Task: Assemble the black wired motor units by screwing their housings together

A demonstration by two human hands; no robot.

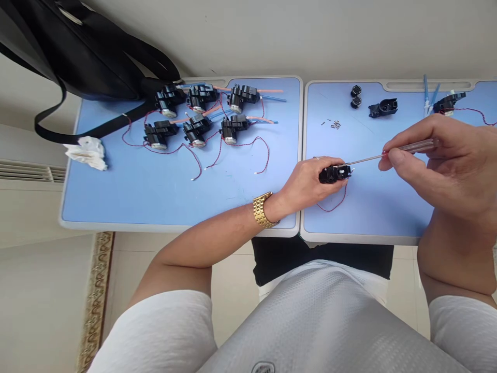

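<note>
Left hand (310,181) – clenched around a black motor housing (334,174), held just above the right blue desk (368,217); red wire (330,207) trails nearside. Right hand (430,166) – pinching a precision screwdriver (392,154), shaft tip at the housing. Small screws (336,124) lie farther out.

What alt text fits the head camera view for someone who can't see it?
A left hand pins a black wired housing to a blue desk while a right hand holds a slim screwdriver to it. Six similar units sit on the next desk.
</note>
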